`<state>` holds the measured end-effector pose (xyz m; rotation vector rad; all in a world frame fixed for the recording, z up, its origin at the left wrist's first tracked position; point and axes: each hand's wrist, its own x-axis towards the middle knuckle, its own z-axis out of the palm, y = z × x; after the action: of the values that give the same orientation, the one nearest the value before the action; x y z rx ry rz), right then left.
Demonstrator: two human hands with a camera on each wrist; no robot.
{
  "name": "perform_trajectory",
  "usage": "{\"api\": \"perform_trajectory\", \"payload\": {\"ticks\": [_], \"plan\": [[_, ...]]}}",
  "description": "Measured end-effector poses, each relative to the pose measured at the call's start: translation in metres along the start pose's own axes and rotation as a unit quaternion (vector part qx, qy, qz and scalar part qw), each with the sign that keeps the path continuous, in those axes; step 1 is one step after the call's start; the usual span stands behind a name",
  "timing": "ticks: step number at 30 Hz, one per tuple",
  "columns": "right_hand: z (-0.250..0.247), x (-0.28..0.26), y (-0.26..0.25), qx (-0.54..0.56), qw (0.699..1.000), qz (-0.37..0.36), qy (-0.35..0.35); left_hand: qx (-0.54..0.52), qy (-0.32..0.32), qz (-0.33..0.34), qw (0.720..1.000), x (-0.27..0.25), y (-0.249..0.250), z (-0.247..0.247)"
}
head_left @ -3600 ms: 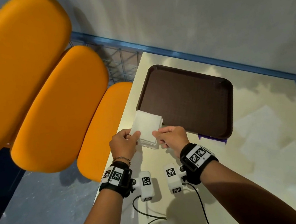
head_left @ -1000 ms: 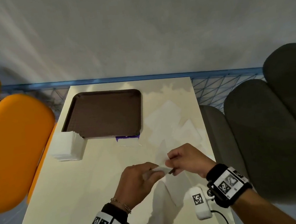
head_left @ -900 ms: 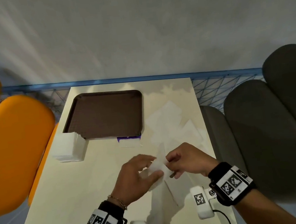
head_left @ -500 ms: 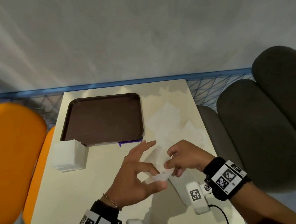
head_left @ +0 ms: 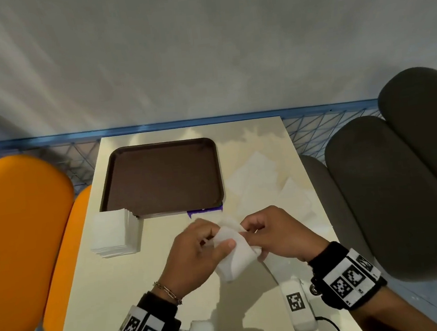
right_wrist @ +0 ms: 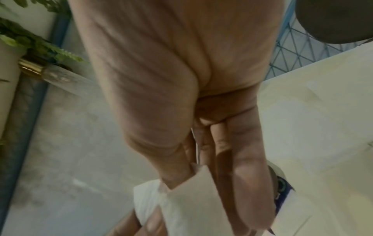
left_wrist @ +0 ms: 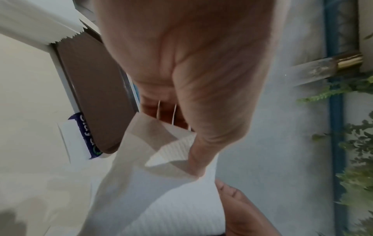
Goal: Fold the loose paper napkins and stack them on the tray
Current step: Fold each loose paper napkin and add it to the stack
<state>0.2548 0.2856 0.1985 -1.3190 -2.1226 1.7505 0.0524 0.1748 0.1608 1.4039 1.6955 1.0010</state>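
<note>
Both hands hold one white paper napkin (head_left: 235,255) above the table's near middle. My left hand (head_left: 194,251) pinches its left edge with the thumb on top; the left wrist view shows the napkin (left_wrist: 153,143) bent under the thumb. My right hand (head_left: 275,232) pinches its right edge, and the napkin (right_wrist: 181,199) shows below its fingers (right_wrist: 248,175). The brown tray (head_left: 165,179) lies at the far left with nothing on it. A stack of folded napkins (head_left: 114,233) sits on the table at the tray's near left corner. Loose napkins (head_left: 262,185) lie right of the tray.
Orange seat cushions (head_left: 23,239) line the table's left side, dark grey ones (head_left: 392,187) the right. A purple-printed label (head_left: 204,211) pokes out under the tray's near edge. A blue wire grid (head_left: 316,130) runs behind the cream table (head_left: 112,297).
The folded stack was set down beside the tray. My hands moved right, picked up a loose napkin and now both pinch it; the left fingers, spread half a second ago, have closed on it.
</note>
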Motion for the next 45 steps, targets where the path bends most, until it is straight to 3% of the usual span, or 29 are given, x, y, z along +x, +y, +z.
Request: {"api": "perform_trajectory", "payload": {"ticks": [3, 9, 15, 20, 27, 39, 45], "plan": [[0.001, 0.000, -0.009, -0.018, 0.999, -0.019, -0.019, 0.016, 0.046, -0.009, 0.999, 0.000, 0.000, -0.008], [-0.002, -0.004, -0.026, -0.068, 0.996, -0.039, -0.051, -0.213, 0.016, -0.090, 0.973, -0.009, 0.014, -0.020], [-0.002, -0.015, -0.034, 0.075, 0.992, -0.084, 0.063, -0.262, 0.107, -0.125, 0.951, -0.015, 0.023, -0.017], [0.002, -0.023, -0.038, 0.012, 0.988, -0.111, 0.107, -0.256, 0.143, -0.093, 0.951, -0.016, 0.037, -0.013], [0.003, -0.025, -0.043, 0.077, 0.963, -0.172, 0.194, -0.235, 0.202, -0.047, 0.950, -0.018, 0.064, -0.009], [0.007, -0.024, -0.054, 0.114, 0.949, -0.193, 0.220, -0.208, 0.276, -0.034, 0.938, -0.024, 0.074, -0.013], [0.014, -0.023, -0.059, 0.097, 0.954, -0.198, 0.204, -0.241, 0.255, -0.042, 0.935, -0.024, 0.075, -0.018]]}}
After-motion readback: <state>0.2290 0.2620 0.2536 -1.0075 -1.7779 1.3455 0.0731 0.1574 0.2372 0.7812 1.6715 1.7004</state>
